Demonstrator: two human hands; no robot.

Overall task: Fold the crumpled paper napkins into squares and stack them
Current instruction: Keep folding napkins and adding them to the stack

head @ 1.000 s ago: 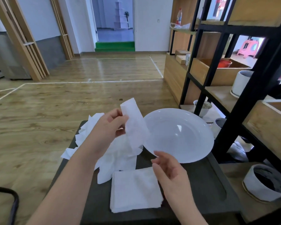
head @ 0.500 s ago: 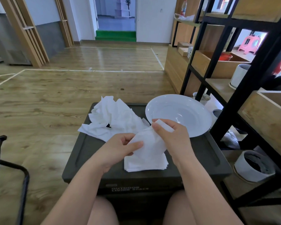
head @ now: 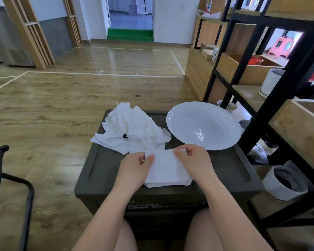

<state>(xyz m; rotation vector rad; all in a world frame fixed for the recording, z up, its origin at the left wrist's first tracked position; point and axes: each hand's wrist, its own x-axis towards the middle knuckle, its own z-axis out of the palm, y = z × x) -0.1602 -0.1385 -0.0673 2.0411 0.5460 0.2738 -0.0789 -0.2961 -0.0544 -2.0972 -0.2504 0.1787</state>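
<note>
Left hand [head: 136,166] and right hand [head: 192,160] each pinch a far corner of the top napkin [head: 166,164] on the near stack [head: 168,182] (crumpled pile [head: 134,131] far left); align edges squarely before releasing.

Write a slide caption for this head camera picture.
Both hands lay a folded napkin onto the stack, crumpled napkins waiting behind.

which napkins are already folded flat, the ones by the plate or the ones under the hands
The stack of napkins under the hands, at the near edge of the box: flat, squared. The napkin pile left of the plate is crumpled.
</note>
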